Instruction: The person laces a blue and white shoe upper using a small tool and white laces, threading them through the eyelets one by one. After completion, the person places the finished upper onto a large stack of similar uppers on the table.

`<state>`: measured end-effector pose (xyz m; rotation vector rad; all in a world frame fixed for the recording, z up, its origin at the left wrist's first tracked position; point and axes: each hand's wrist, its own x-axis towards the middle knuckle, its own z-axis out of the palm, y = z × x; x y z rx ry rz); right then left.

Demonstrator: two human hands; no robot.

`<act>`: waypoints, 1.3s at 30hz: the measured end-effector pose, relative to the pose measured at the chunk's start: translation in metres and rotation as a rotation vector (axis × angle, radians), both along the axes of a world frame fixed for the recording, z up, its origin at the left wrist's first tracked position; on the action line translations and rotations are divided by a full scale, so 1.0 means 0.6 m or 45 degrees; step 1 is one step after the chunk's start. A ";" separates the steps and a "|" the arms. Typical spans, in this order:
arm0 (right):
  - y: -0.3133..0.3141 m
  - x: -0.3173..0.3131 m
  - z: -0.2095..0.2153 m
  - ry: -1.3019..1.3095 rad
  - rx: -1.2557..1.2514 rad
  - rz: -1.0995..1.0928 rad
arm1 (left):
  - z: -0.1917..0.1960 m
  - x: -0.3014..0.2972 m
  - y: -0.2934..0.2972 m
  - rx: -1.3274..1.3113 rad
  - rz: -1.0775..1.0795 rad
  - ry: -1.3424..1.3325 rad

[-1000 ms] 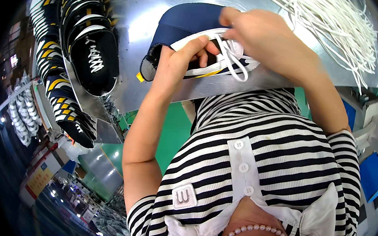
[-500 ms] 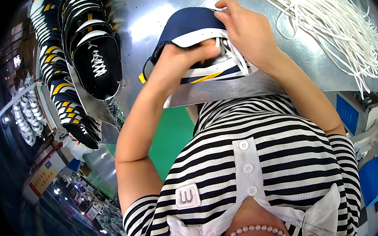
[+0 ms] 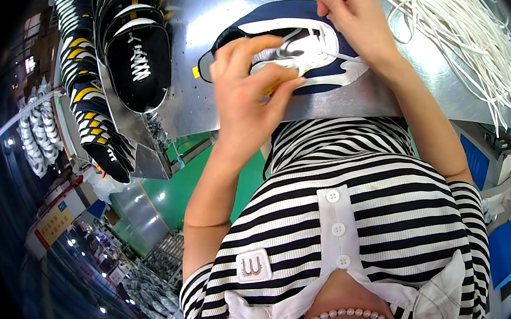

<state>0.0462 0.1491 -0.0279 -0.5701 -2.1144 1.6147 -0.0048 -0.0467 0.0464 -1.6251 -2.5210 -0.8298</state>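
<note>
A navy shoe upper with white and yellow trim lies on the metal table, its opening facing up. White shoelace shows around its eyelets and tongue. My left hand is over the near side of the opening, thumb and index pinched at the shoelace, the other fingers curled apart from them. My right hand is at the shoe's far right edge, fingers bent inward. Its fingertips are partly cut off by the top of the view, so anything between them is hidden.
Loose white laces lie in a large pile at the right of the metal table. A row of black shoe uppers lines the left edge, with another stack of striped uppers beyond it. Blue panels stand at the right.
My left hand has come out of the shoe's opening and moved right, thumb and index now together. My right hand has risen off the shoe's edge. The shoe lies flatter, its opening turned up.
</note>
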 end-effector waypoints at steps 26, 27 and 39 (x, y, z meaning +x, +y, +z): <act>-0.072 0.108 0.042 -0.282 0.181 0.345 | -0.070 0.003 -0.004 0.098 0.178 -0.231; -0.069 0.108 0.044 -0.268 0.098 0.350 | -0.069 0.003 -0.002 0.082 0.186 -0.254; -0.071 0.112 0.048 -0.328 0.332 0.332 | -0.068 0.006 -0.001 0.107 0.128 -0.224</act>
